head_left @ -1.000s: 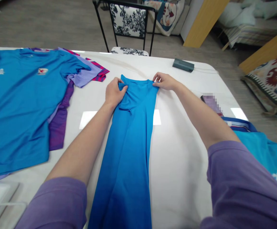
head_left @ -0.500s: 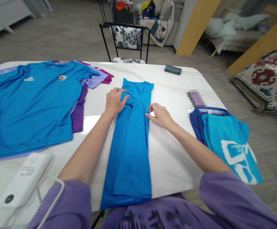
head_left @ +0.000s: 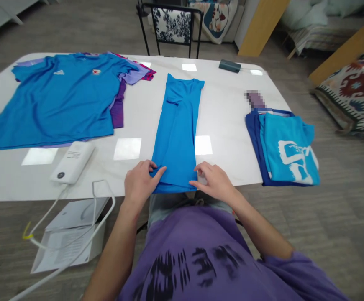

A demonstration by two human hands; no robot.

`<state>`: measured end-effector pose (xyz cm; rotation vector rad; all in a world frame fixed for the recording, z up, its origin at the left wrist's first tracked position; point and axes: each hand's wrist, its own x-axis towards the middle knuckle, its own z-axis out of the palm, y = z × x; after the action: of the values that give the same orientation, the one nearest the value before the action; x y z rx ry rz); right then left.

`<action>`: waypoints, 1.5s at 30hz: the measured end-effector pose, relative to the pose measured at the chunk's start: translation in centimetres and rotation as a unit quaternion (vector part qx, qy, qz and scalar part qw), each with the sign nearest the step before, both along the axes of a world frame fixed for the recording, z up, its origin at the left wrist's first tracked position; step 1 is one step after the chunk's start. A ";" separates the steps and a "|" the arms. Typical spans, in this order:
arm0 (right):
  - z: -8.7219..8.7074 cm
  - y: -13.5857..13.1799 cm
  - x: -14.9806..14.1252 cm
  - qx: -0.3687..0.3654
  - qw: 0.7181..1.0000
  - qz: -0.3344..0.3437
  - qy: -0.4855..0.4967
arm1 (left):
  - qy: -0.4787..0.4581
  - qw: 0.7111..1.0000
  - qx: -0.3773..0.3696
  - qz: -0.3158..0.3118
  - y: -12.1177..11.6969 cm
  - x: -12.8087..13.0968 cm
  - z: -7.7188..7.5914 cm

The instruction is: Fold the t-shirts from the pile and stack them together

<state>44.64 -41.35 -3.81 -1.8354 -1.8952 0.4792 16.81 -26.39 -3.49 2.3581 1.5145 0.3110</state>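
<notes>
A blue shirt [head_left: 178, 125] folded into a long narrow strip lies down the middle of the white table [head_left: 226, 121]. My left hand [head_left: 140, 182] pinches the strip's near left corner at the table's front edge. My right hand [head_left: 214, 182] grips the near right corner, fingers curled onto the cloth. Both corners sit just above my purple top.
A pile of flat shirts, blue on top [head_left: 59, 98], covers the table's left. Folded blue shirts [head_left: 284, 148] are stacked at the right edge. A white power bank [head_left: 73, 161] with cable lies front left, a dark box [head_left: 229, 65] at the back, a chair [head_left: 171, 27] behind.
Both hands have come from the far collar end of the strip back to its near end and taken hold of the bottom corners. The view has pulled back from the table.
</notes>
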 end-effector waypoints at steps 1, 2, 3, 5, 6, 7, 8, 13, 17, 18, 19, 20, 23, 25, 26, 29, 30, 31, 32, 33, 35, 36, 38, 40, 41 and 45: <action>-0.3 -0.8 -0.7 0.005 1.000 0.011 -0.006 | 0.002 1.000 0.011 -0.012 -0.5 -0.2 0.0; -0.5 -1.4 -1.2 0.006 1.000 0.015 -0.011 | 0.002 1.000 0.014 -0.024 -0.8 -0.2 0.1; -0.8 -1.9 -1.5 0.007 1.000 0.014 -0.014 | 0.000 0.999 0.009 -0.032 -1.0 -0.2 0.3; -1.2 -2.6 -1.9 0.009 1.000 0.004 -0.019 | -0.011 0.999 -0.019 -0.026 -1.3 0.0 0.5; -1.3 -2.9 -2.0 0.012 1.000 -0.001 -0.022 | -0.021 0.999 -0.037 -0.016 -1.3 0.1 0.6; -1.4 -3.0 -2.0 0.014 1.000 -0.004 -0.027 | -0.035 0.998 -0.055 -0.007 -1.4 0.1 0.7; -1.4 -3.1 -2.0 0.016 0.999 -0.007 -0.033 | -0.055 0.996 -0.072 0.000 -1.5 0.2 0.7; -1.1 -3.9 -2.3 0.041 0.995 -0.043 -0.086 | -0.188 0.974 -0.129 0.008 -2.5 0.5 1.2; -1.2 -5.5 -2.3 0.083 0.986 -0.092 -0.109 | -0.243 0.960 -0.141 0.009 -4.1 0.3 1.2; -1.4 -5.9 -2.3 0.088 0.986 -0.083 -0.118 | -0.241 0.960 -0.139 0.002 -4.5 0.1 0.9; -1.6 -6.3 -2.2 0.091 0.985 -0.067 -0.128 | -0.226 0.965 -0.133 -0.006 -4.9 0.0 0.6; -1.8 -6.5 -2.1 0.091 0.985 -0.048 -0.138 | -0.200 0.972 -0.120 -0.015 -5.3 -0.2 0.3; -2.3 -6.8 -1.9 0.092 0.987 0.000 -0.129 | -0.111 0.992 -0.036 -0.045 -5.7 -1.0 -0.7; -2.4 -6.4 -1.9 0.101 0.989 0.032 -0.102 | -0.091 0.991 0.042 -0.086 -5.5 -1.7 -1.1; -2.3 -6.1 -1.8 0.103 0.989 0.051 -0.095 | -0.087 0.986 0.074 -0.120 -5.3 -2.2 -1.3; -2.3 -5.0 -1.6 0.096 0.984 0.096 -0.112 | -0.062 0.961 0.099 -0.250 -4.6 -3.7 -2.0; -2.4 -4.7 -1.5 0.093 0.982 0.106 -0.122 | -0.051 0.952 0.094 -0.286 -4.4 -4.1 -2.3; -2.6 -4.4 -1.4 0.092 0.981 0.115 -0.130 | -0.041 0.945 0.090 -0.311 -4.3 -4.6 -2.6; -2.8 -4.3 -1.2 0.091 0.979 0.121 -0.135 | -0.034 0.941 0.088 -0.326 -4.2 -4.9 -3.0; -3.1 -4.2 -1.1 0.091 0.978 0.124 -0.138 | -0.030 0.938 0.089 -0.332 -4.2 -5.2 -3.4; -3.4 -4.3 -0.9 0.091 0.979 0.122 -0.137 | -0.032 0.940 0.091 -0.329 -4.2 -5.6 -4.0; -3.5 -4.4 -0.8 0.092 0.979 0.119 -0.134 | -0.035 0.941 0.090 -0.325 -4.3 -5.8 -4.3; -3.5 -4.9 -0.8 0.094 0.981 0.115 -0.126 | -0.045 0.942 0.086 -0.322 -4.4 -5.9 -4.5; -3.2 -5.6 -0.6 0.096 0.982 0.116 -0.113 | -0.057 0.939 0.082 -0.328 -4.8 -6.0 -4.3; -2.8 -6.0 -0.5 0.092 0.983 0.120 -0.104 | -0.063 0.937 0.078 -0.334 -5.1 -6.0 -4.0; 0.3 -8.6 0.5 0.031 0.983 0.179 -0.023 | -0.139 0.919 0.025 -0.367 -7.9 -5.6 -1.4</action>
<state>45.17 -49.98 -3.53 -1.4804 -2.2558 0.4910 11.25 -34.29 -4.89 2.5788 0.4357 0.4644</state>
